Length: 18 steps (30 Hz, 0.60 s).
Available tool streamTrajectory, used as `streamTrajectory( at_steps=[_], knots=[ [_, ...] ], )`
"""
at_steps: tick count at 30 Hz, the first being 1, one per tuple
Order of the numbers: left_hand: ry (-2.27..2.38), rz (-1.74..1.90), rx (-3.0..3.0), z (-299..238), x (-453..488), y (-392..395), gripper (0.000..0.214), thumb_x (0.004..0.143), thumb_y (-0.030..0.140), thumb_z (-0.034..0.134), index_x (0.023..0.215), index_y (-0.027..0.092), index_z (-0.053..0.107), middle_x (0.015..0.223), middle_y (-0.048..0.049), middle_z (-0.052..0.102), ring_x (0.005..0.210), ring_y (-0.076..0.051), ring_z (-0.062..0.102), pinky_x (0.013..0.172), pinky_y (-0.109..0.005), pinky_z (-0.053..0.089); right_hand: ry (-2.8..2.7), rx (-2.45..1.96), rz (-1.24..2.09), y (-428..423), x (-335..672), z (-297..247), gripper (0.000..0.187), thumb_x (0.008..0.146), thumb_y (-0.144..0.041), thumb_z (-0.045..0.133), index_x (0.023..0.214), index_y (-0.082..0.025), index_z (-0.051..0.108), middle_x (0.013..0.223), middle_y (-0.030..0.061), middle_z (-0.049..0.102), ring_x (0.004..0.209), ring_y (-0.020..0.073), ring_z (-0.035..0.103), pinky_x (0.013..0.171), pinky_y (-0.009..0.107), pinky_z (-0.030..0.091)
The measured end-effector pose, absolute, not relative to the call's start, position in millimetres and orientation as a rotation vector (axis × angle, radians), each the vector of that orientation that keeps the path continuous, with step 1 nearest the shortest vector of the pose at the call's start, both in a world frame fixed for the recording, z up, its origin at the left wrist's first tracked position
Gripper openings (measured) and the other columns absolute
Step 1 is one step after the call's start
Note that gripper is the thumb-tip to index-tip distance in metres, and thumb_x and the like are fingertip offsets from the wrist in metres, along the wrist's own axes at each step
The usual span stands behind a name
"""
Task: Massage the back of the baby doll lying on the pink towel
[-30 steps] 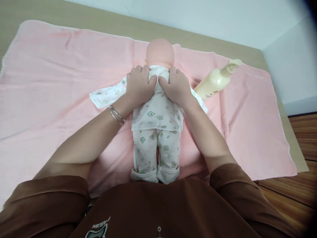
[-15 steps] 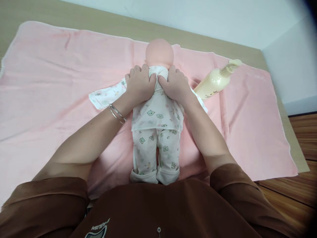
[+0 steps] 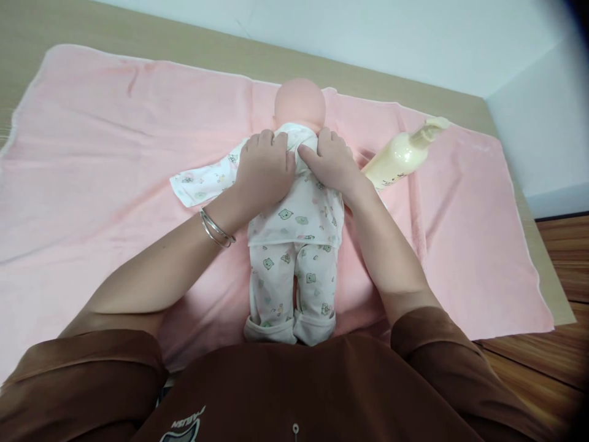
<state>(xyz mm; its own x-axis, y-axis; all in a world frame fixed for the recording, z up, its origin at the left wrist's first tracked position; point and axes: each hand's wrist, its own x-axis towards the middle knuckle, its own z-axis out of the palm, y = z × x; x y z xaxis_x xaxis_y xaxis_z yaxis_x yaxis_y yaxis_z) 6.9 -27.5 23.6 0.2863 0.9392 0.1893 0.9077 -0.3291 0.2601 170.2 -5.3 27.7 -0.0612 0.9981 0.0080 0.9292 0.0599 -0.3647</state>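
A baby doll (image 3: 294, 227) in a white printed suit lies face down on a pink towel (image 3: 105, 153), its bald head away from me. My left hand (image 3: 263, 170) lies flat on the doll's left shoulder and upper back, fingers stretched toward the neck. My right hand (image 3: 331, 162) rests the same way on the right shoulder, thumb pointing inward. Both thumbs nearly meet over the middle of the upper back. Two thin bangles (image 3: 215, 228) circle my left wrist. The doll's left sleeve (image 3: 202, 181) sticks out sideways on the towel.
A cream pump bottle (image 3: 400, 156) lies on its side on the towel, just right of my right wrist. The towel covers a wooden table (image 3: 464, 98) that ends at the right, where wooden floor (image 3: 564, 258) shows. A white wall stands behind.
Both hands have slid slightly down the doll's upper back and drawn closer together. The view has shifted a little.
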Motion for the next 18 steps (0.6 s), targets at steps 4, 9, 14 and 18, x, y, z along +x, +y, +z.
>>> streamTrajectory(
  at_steps=[4, 9, 14, 18],
  knots=[
    [1.580, 0.589, 2.531, 24.9, 3.8, -29.7, 0.018, 0.101, 0.008, 0.046, 0.103, 0.020, 0.059, 0.120, -0.0189, 0.065, 0.117, -0.035, 0.062, 0.104, -0.049, 0.053, -2.095, -2.009, 0.351, -14.2, 166.3, 35.7, 0.049, 0.111, -0.049, 0.042, 0.131, -0.007, 0.057, 0.138, 0.0206, 0.062, 0.139, 0.0400, 0.057, 0.119, 0.062, 0.047],
    [1.499, 0.771, 2.359, 18.9, -3.1, -7.4, 0.030, 0.096, 0.008, 0.048, 0.074, 0.026, 0.038, 0.094, -0.0111, 0.064, 0.102, -0.032, 0.064, 0.091, -0.047, 0.053, -2.200, -1.974, 0.171, -48.1, 144.9, 41.0, 0.054, 0.113, -0.034, 0.032, 0.150, 0.002, 0.048, 0.155, 0.0293, 0.054, 0.155, 0.0432, 0.046, 0.131, 0.061, 0.037],
    [1.543, 0.742, 2.270, 5.2, -9.7, 11.7, 0.028, 0.105, 0.019, 0.041, 0.077, 0.025, 0.042, 0.088, -0.0076, 0.063, 0.095, -0.027, 0.064, 0.086, -0.043, 0.048, -2.267, -1.968, 0.167, -73.6, 124.7, 44.8, 0.066, 0.109, -0.021, 0.037, 0.167, 0.009, 0.023, 0.176, 0.0335, 0.024, 0.169, 0.0458, 0.023, 0.139, 0.058, 0.027],
    [1.462, 0.684, 2.502, 4.3, -7.9, -5.7, 0.031, 0.111, 0.026, 0.031, 0.099, 0.019, 0.059, 0.113, -0.0165, 0.065, 0.120, -0.036, 0.060, 0.103, -0.055, 0.047, -2.289, -1.926, 0.202, -57.9, 136.1, 47.7, 0.059, 0.110, -0.018, 0.032, 0.161, 0.011, 0.035, 0.170, 0.0313, 0.038, 0.166, 0.0409, 0.033, 0.140, 0.052, 0.028]
  ],
)
